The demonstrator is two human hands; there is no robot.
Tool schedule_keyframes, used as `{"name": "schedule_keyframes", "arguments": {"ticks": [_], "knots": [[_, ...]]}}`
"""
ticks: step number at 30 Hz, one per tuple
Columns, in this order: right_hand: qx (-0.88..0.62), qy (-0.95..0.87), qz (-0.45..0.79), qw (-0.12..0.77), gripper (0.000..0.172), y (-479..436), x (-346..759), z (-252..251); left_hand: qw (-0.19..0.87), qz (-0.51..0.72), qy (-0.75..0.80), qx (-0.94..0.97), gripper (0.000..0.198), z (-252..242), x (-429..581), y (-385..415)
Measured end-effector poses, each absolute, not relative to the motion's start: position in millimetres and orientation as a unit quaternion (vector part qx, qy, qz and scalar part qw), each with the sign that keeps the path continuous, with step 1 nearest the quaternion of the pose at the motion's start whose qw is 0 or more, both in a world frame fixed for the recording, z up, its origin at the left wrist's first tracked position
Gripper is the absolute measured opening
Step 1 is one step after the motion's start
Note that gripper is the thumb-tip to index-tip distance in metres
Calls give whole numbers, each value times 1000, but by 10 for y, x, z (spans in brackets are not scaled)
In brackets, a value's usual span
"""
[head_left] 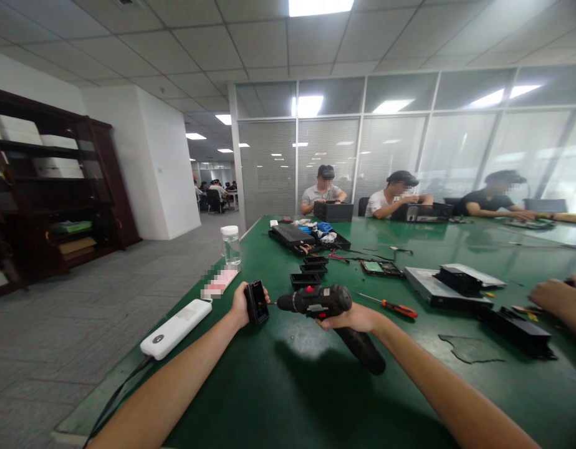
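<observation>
My left hand (242,306) is closed around a small black rectangular case (258,302), tilted up on the green table (288,386). Its fingers wrap behind the case, and a few fingertips show at its right edge. My right hand (353,318) grips a black cordless drill (316,300) with red buttons, pointed left. The bit's tip reaches the right side of the case; I cannot tell whether it sits in a screw. Just beyond the drill, similar black cases (305,279) lie in a row.
A screwdriver (400,308) lies right of the drill, near silver drive units (432,288) and a clear sheet (472,349). A white power strip (176,328) and a jar (230,246) stand at the left edge. Another person's hand (559,302) is at right; several people sit opposite.
</observation>
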State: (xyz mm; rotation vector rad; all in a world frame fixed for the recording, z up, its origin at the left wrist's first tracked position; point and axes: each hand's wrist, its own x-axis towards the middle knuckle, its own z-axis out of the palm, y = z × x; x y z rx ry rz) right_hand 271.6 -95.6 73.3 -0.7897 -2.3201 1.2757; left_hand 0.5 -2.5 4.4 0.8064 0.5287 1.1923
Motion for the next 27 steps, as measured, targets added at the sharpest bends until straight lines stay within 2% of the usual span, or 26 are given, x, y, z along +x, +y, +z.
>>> {"name": "schedule_keyframes", "arguments": {"ticks": [8,16,27], "knots": [[-243,-827,458,217,33,-952,2724,713,718,539,236,372,37,29,3,-9],[-263,-819,464,213,24,-948,2724,696,723,541,238,358,37,54,17,-34],[-272,-822,457,206,21,-952,2721,712,717,538,230,380,37,20,4,-14]]}}
